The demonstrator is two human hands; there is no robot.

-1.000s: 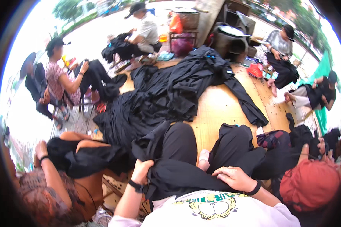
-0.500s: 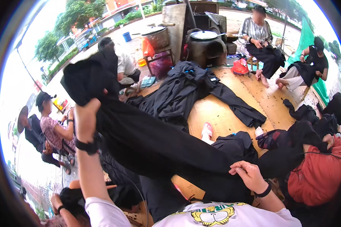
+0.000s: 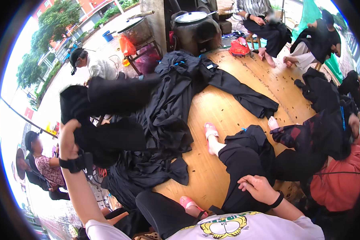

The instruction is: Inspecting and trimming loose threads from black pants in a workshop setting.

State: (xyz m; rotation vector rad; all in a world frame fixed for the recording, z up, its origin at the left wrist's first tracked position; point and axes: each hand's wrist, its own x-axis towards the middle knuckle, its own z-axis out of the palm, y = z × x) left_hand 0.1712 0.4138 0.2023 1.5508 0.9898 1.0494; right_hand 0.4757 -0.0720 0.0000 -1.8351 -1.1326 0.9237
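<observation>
Raised at the far left, my left hand [image 3: 70,136] is closed on a long black garment [image 3: 96,104], which is blurred and swung over the large pile of black clothes [image 3: 168,104]. Low on the right, my right hand [image 3: 257,188] hovers at my black-trousered leg [image 3: 242,160], fingers loosely bent and apart, with nothing visible in them. My feet in pink sandals [image 3: 210,132] show on the wooden boards [image 3: 200,168]. More dark clothing [image 3: 316,96] lies at the right beside a neighbour in red [image 3: 336,184].
Seated people work around the boards: one in white [image 3: 100,66], one in patterned pink [image 3: 48,170], others at the back right [image 3: 264,38]. Behind are a stove with a pot [image 3: 194,34], a second pot on a stand [image 3: 138,32] and a red bag [image 3: 240,47].
My left hand has lifted the garment from my lap and swung it leftward. The cloth has left my right hand, uncovering my legs. The view has shifted too.
</observation>
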